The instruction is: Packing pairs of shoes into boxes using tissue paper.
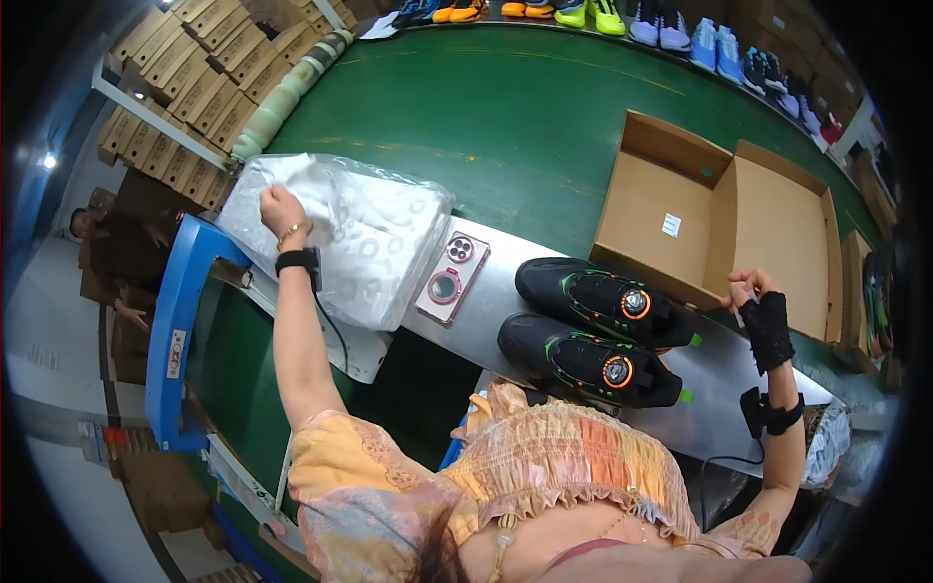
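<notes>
Left hand (283,212): arm stretched forward, fingers curled closed on the white paper (374,238).
Right hand (762,316): forearm raised well out to the side, fingers bent together on the box's (651,233) near edge.
Shoes (583,367): side by side on the table (481,303), between the hands.
Phone (454,276): beside the paper.

By the left hand (283,212), I log: wrapped stack (379,243), white with grey ring pattern. Right of that hand: phone (454,276), pale with pink trim. Left of the right hand (754,309), on my remote feed: shoes (564,361), black, green accents, orange-ringed dials (618,371). Beside that hand: box (643,206), plain brown.
</notes>
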Tool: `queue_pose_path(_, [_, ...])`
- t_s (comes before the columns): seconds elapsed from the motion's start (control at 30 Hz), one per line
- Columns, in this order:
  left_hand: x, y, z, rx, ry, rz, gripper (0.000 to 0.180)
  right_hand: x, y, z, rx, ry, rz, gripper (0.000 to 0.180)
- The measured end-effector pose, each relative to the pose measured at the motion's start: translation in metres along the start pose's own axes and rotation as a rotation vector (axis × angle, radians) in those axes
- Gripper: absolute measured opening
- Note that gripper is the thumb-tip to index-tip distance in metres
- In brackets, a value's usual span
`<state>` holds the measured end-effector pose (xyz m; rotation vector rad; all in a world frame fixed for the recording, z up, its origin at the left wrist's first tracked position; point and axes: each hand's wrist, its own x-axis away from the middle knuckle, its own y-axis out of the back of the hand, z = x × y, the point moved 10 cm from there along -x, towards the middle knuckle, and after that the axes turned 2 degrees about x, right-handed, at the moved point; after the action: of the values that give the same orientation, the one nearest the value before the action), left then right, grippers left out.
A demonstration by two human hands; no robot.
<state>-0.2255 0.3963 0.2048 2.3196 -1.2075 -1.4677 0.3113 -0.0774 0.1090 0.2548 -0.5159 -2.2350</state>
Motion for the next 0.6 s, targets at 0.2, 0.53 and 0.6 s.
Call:
queue_pose_path(0.2, [0.046, -0.033, -0.193, 0.84, 0.105, 0.54, 0.018, -0.011, -0.061, 0.068, 0.284, 0.132, 0.254, 0.041])
queue_pose_path(0.53, [0.266, -0.088, -0.467, 1.329, -0.025, 1.295, 0.035, -0.071, -0.052, 0.049, -0.451, -0.084, -0.183, 0.033])
queue_pose_path(0.6, [0.262, -0.073, -0.492, 1.094, -0.49, 0.98, 0.054, -0.075, 0.016, 0.01, -0.463, -0.113, -0.409, 0.029])
